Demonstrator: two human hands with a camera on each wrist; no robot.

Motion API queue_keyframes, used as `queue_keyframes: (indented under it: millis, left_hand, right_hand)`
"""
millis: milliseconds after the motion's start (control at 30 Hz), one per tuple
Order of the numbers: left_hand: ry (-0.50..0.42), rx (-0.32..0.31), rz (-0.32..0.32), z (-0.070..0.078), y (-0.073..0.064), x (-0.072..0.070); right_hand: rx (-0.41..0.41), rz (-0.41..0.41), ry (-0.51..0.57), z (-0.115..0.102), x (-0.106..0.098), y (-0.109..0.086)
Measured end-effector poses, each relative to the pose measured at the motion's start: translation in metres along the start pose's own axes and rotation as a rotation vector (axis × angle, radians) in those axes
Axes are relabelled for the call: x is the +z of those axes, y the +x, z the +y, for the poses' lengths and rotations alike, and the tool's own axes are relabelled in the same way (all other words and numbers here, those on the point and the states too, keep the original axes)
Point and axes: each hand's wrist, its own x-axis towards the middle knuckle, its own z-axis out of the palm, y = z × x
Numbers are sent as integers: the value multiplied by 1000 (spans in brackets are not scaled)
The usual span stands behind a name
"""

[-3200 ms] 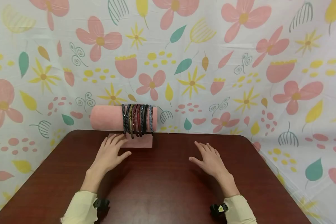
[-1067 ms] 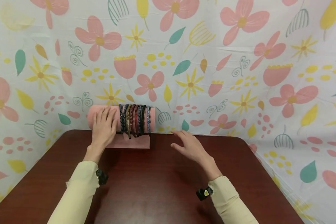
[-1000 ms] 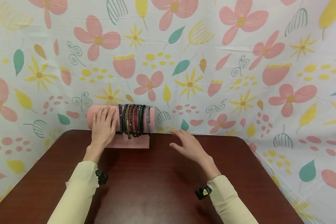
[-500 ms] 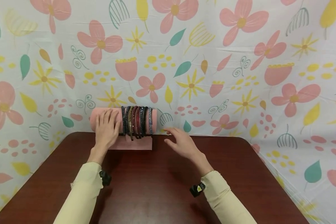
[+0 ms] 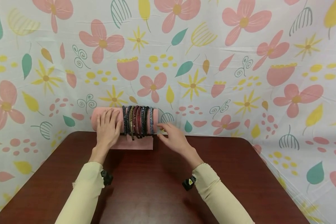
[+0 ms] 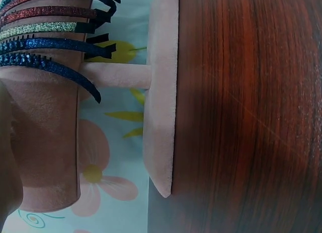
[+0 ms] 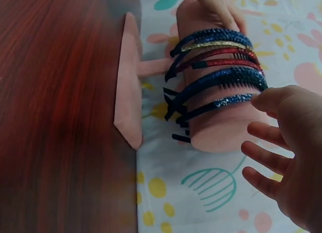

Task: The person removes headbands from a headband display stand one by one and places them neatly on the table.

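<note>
A pink cylindrical headband stand (image 5: pixel 95 114) lies sideways on a post at the back of the table. Several glittery headbands (image 5: pixel 138 122) in blue, black, gold, red and silver circle its right part. My left hand (image 5: pixel 107 128) rests over the bare left part of the roll, fingers spread along it. My right hand (image 5: pixel 175 139) hovers by the roll's right end, fingers relaxed and apart. In the right wrist view its fingertips are close to the silver-blue headband (image 7: pixel 229 100); whether they touch cannot be told.
The stand's flat pink base (image 5: pixel 140 145) sits on the dark wooden table (image 5: pixel 151 186) near its back edge. A flowered cloth (image 5: pixel 207 93) hangs right behind. A black wrist camera (image 5: pixel 189 183) is strapped at each sleeve.
My left hand has moved from above the table onto the roll's left part, then stayed. My right hand has moved left to the roll's right end. The headbands look unmoved.
</note>
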Motion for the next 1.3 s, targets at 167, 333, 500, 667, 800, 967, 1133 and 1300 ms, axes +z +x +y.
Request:
queue_keyframes:
  millis: [167, 333, 500, 667, 800, 967, 1133, 1300]
  left_hand:
    - [-6, -4, -6, 1, 1, 2]
    - [-8, -18, -14, 1, 1, 4]
    - [-21, -15, -13, 2, 2, 6]
    - [-24, -5, -3, 3, 3, 7]
    - [-15, -5, -5, 3, 6, 7]
    - [-17, -8, -3, 4, 8, 8]
    - [-28, -8, 23, 3, 6, 8]
    - [-34, -23, 38, 2, 0, 7]
  right_hand:
    - [-11, 26, -22, -3, 2, 9]
    - [-9, 49, -51, -4, 5, 17]
    - [-13, 94, -51, -6, 6, 23]
    - [8, 137, -33, -8, 7, 29]
    - [38, 141, -23, -9, 11, 35]
    - [68, 141, 6, -12, 14, 40]
    - [110, 156, 14, -13, 17, 44]
    - [137, 128, 33, -12, 22, 44]
